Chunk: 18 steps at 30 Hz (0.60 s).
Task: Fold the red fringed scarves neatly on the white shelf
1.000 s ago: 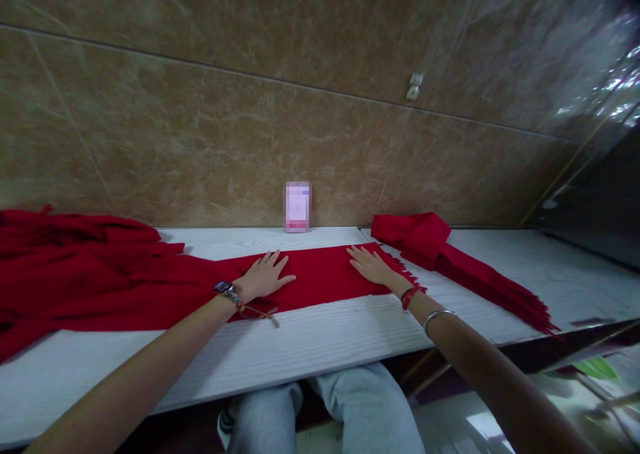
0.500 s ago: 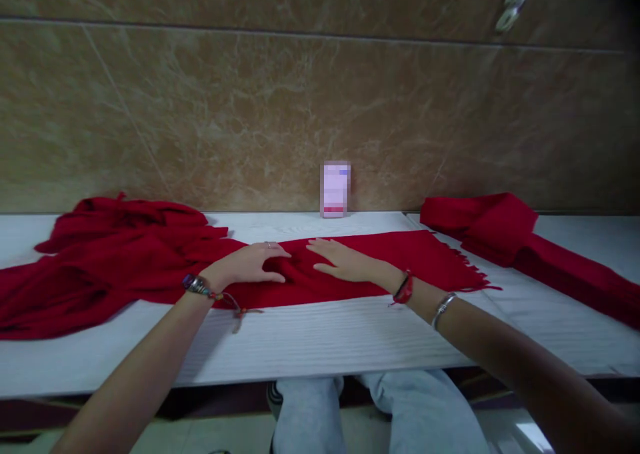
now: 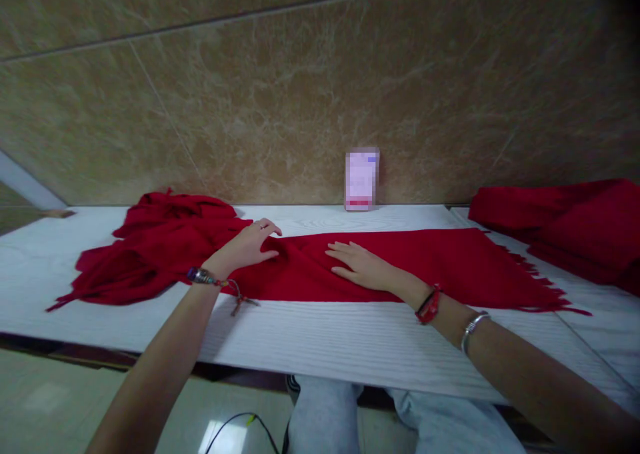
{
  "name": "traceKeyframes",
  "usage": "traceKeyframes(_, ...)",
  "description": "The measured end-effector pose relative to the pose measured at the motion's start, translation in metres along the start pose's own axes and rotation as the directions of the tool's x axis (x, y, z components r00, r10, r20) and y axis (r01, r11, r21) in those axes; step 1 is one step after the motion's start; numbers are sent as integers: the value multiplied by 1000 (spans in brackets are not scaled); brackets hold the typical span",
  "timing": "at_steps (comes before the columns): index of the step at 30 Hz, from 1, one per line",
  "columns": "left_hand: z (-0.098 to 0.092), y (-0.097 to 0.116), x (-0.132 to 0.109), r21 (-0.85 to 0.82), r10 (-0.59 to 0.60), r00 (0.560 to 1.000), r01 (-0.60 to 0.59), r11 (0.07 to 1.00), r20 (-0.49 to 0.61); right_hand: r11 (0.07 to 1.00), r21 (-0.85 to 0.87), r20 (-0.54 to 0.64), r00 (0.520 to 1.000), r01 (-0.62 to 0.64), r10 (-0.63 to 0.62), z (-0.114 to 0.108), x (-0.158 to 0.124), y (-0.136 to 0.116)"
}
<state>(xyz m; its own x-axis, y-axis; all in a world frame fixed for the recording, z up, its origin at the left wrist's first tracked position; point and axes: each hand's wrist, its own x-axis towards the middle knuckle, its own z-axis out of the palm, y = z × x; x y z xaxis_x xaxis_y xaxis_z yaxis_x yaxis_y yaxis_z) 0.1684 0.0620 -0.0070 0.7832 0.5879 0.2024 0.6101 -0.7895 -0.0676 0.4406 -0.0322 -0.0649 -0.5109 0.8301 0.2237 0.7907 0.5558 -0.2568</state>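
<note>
A long red scarf (image 3: 440, 264) with a fringed right end lies stretched along the white table (image 3: 320, 341). Its left part (image 3: 150, 251) is bunched in a heap. My left hand (image 3: 245, 246) rests on the scarf where the flat stretch meets the heap, fingers curved and slightly apart, holding nothing I can see. My right hand (image 3: 360, 267) lies flat on the scarf's middle, fingers stretched out toward the left. Both wrists carry bracelets.
A second red scarf (image 3: 565, 224), folded, lies at the table's far right. A small pink blurred card (image 3: 361, 179) stands against the brown marble wall. Below the table's near edge are my knees in grey trousers, a tiled floor and a black cable (image 3: 245, 424).
Both hands have slid left along the scarf, my right hand from its fringed end to its middle. My view has turned left, so the bunched heap shows more fully.
</note>
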Motion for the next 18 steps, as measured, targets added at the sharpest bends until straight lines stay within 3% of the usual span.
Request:
traceKeyframes(7, 13, 13, -10, -70, 90, 990, -83, 994, 109, 999, 37, -37, 999, 18, -17, 0, 0, 0)
traceKeyframes(13, 14, 5, -11, 24, 48, 998, -48, 999, -35, 999, 45, -47, 999, 0, 3, 2, 2, 3)
traceKeyframes(18, -14, 4, -26, 73, -4, 983, 18, 997, -185, 999, 53, -73, 997, -1, 5, 5, 3, 8)
